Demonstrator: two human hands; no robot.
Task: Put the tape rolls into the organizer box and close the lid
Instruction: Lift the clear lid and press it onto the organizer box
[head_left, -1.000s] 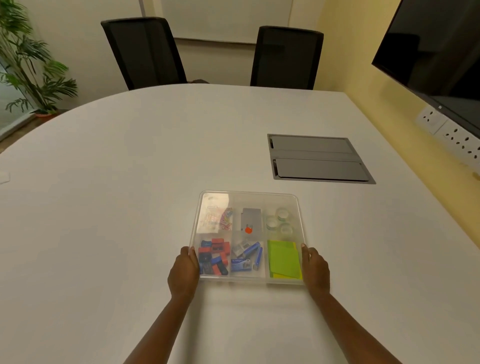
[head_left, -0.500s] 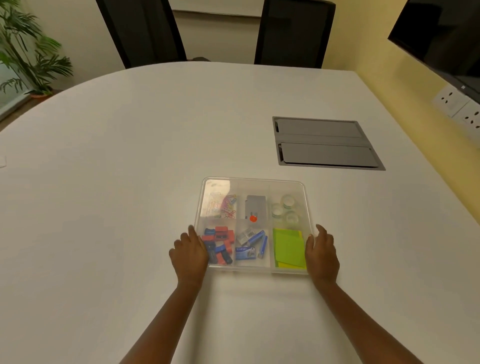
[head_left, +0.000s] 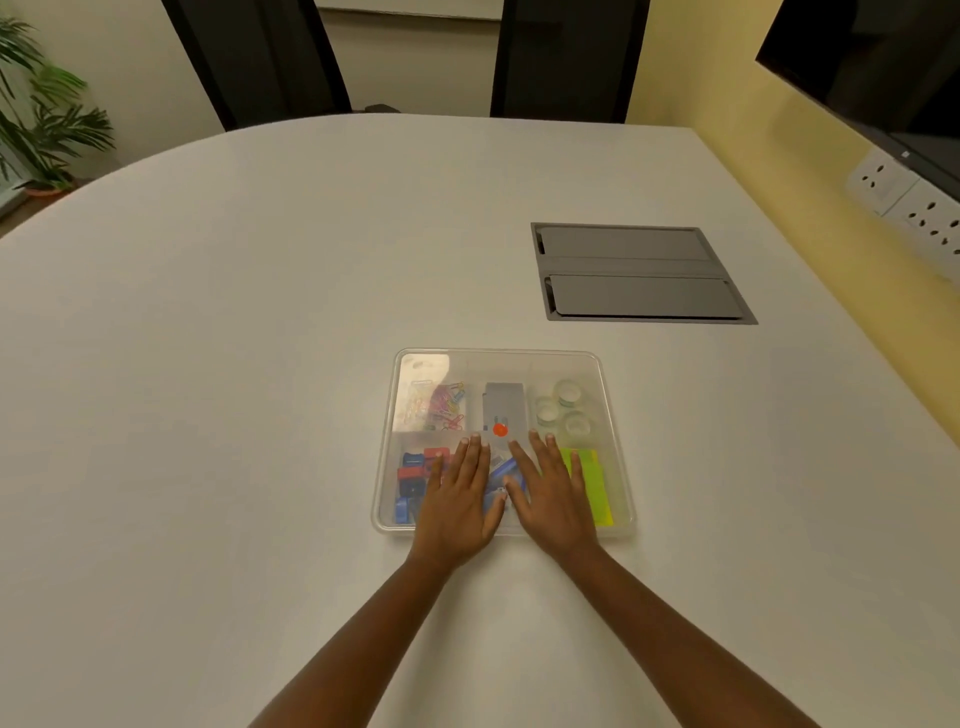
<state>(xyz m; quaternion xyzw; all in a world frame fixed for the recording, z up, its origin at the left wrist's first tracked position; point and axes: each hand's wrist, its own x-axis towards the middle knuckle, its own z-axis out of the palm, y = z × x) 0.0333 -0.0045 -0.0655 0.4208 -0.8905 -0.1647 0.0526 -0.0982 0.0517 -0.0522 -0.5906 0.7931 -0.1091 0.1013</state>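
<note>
A clear plastic organizer box (head_left: 618, 447) with its clear lid (head_left: 498, 364) on top sits on the white table in front of me. Three small tape rolls (head_left: 563, 410) lie in its far right compartment, seen through the lid. My left hand (head_left: 460, 493) and my right hand (head_left: 553, 491) lie flat, palms down, side by side on the near middle of the lid, fingers spread and holding nothing.
Other compartments hold coloured paper clips (head_left: 441, 408), a grey box (head_left: 503, 410), red and blue clips (head_left: 413, 475) and yellow-green sticky notes (head_left: 595, 483). A grey cable hatch (head_left: 639, 273) is set into the table at the far right. Two black chairs stand behind.
Both hands have moved from the box's near corners inward onto the top of the lid, now lying flat. The camera has tilted down and closer.
</note>
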